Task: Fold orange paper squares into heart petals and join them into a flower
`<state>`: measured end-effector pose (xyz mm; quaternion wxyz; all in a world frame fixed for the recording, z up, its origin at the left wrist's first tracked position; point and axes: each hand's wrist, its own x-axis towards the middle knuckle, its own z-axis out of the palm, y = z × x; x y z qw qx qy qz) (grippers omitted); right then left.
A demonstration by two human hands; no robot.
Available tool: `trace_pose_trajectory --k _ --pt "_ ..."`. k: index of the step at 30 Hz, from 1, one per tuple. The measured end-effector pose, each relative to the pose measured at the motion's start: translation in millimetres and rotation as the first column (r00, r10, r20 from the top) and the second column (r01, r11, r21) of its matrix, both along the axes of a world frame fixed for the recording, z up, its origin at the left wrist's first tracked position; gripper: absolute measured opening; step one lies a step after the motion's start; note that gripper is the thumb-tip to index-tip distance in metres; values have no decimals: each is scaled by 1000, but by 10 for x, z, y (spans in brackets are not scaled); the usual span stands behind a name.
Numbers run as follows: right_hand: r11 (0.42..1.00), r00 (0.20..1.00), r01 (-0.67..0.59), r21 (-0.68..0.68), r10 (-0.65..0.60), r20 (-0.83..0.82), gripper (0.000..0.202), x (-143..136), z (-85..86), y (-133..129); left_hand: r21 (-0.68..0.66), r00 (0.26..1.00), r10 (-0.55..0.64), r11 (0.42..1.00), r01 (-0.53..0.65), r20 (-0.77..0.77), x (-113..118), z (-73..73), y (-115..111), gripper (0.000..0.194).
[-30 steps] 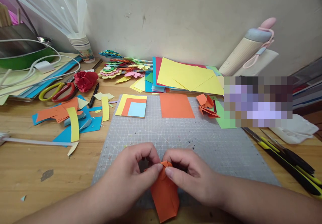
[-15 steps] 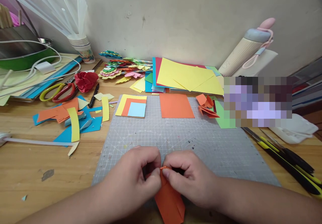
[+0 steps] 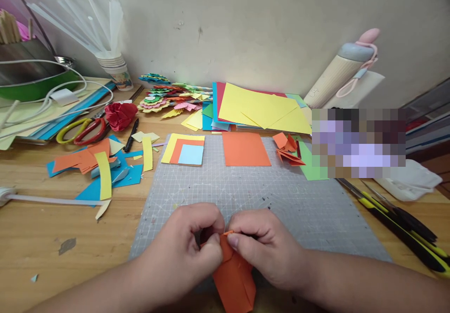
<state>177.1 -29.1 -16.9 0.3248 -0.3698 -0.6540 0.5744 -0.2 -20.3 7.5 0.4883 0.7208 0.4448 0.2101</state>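
Note:
A folded piece of orange paper (image 3: 235, 282) hangs between my two hands at the near edge of the grey cutting mat (image 3: 197, 186). My left hand (image 3: 197, 242) pinches its upper left edge between thumb and curled fingers. On the other side, my right hand (image 3: 263, 245) pinches the upper right edge, thumb on top. A narrow fold shows at the top between the fingertips. Further back on the mat lie a flat orange square (image 3: 246, 149), layered yellow, orange and blue squares (image 3: 190, 154), and small folded orange pieces (image 3: 290, 149).
Paper scraps (image 3: 84, 157), scissors (image 3: 86, 130), a black pen (image 3: 131, 135) and a red crumpled paper piece (image 3: 120, 115) lie left. Coloured sheets (image 3: 262, 104) and paper flowers (image 3: 168, 100) are behind. A yellow-black cutter (image 3: 397, 226) lies right; a bottle (image 3: 339, 71) leans against the wall.
The top edge of the orange paper looks more folded, and its lower part has shifted slightly left. Both hands keep their pinch, with the left tilted a little.

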Motion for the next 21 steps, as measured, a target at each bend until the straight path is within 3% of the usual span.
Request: trace_pose_trajectory --k 11,18,21 --pt "998 1000 -2 64 2 -12 28 -2 30 -25 -96 997 -75 993 71 -33 -26 50 22 11" --pt "993 994 98 61 -101 39 26 118 129 13 -86 998 -49 995 46 -34 -68 55 53 14" --pt "960 961 271 -66 -274 -28 27 173 111 49 -69 999 30 997 -33 -38 -87 58 80 15"
